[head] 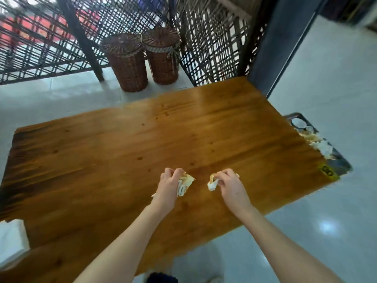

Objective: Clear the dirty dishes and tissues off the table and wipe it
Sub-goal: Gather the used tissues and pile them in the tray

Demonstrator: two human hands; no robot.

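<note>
The left hand (169,185) is curled round a crumpled tissue (185,183). The tissue is white with yellow stains, and it sticks out of the right side of the fist. The right hand (229,185) grips a second tissue (212,183), a smaller white wad that sticks out on its left side. So the 2 wads face each other in the gap between the hands and do not touch. Both hands are low over the wooden table (122,150), on the side near the person. I cannot tell if the wads touch the wood.

Far off to the right of the right hand, past the table's end, is a dark tub (339,162). It holds more white scraps (323,149) with brown stains. A round white shape (298,123) is at its far end, too blurry to name.

Well beyond the hands, past the far edge of the table, 2 woven baskets (127,64) with lids stand side by side on the floor. A crisscross screen (30,48) stands behind them.

Far to the left of the left hand, a white block (12,237) shows at the table's near corner.
</note>
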